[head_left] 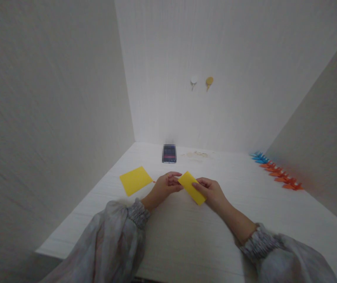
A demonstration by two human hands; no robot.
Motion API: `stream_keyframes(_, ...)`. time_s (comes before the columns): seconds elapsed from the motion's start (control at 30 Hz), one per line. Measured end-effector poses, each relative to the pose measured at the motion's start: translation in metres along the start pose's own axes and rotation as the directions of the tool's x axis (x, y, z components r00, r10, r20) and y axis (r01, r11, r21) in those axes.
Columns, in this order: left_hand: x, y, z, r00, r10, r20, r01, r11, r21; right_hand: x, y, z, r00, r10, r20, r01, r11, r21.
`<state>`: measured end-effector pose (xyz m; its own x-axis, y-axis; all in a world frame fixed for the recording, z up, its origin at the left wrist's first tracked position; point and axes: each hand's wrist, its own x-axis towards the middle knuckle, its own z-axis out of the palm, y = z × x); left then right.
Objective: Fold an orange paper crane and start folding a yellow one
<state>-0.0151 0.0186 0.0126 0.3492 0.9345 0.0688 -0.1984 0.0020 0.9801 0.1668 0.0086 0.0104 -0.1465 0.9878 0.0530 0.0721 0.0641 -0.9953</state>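
Note:
A folded piece of yellow paper (189,184), a narrow slanted strip, is pinched in my right hand (212,192), the thumb on its upper face and the fingers behind it. My left hand (167,185) is at the strip's upper left end. Its fingers are curved and apart from the thumb; whether a fingertip touches the paper I cannot tell. To the left, a larger yellow sheet (135,181) lies flat on the white table (183,236). A tiny orange bit (154,181) shows between that sheet's right corner and my left wrist.
A phone (169,153), blurred out, stands near the back wall. Along the right side runs a row of folded paper figures, blue (259,157) then orange (280,175). A white hook (193,81) and a yellow hook (209,81) are on the back wall. Walls enclose both sides.

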Motion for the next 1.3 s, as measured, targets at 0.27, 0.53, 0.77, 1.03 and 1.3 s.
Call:
stream_keyframes(0.27, -0.0016, 0.0007, 0.0008, 0.998, -0.01, -0.062, 0.019, 0.989, 0.145, -0.0049, -0.0055, 0.0034, 1.0, 0.017, 0.004, -0.018, 0.991, 0.135)
stream_keyframes(0.53, -0.003, 0.0029, 0.0022, 0.998, -0.008, -0.069, 0.018, 0.988, 0.155, -0.0019, 0.0016, 0.0011, 0.999, 0.006, 0.036, -0.011, 0.993, 0.119)
stream_keyframes(0.77, -0.0035, 0.002, 0.0011, 0.999, 0.01, -0.045, -0.003, 0.991, 0.134, -0.0031, 0.0008, 0.0019, 1.0, -0.001, 0.019, -0.001, 0.993, 0.117)
stream_keyframes(1.03, -0.0049, 0.0041, 0.0022, 0.998, -0.008, -0.061, 0.016, 0.991, 0.133, -0.0024, 0.001, 0.0011, 1.0, 0.0, 0.026, -0.003, 0.993, 0.115)
stream_keyframes(1.3, -0.0062, 0.008, 0.0047, 0.998, -0.008, -0.061, 0.016, 0.992, 0.127, -0.0034, 0.0001, 0.0004, 1.0, -0.01, 0.011, 0.009, 0.995, 0.099)
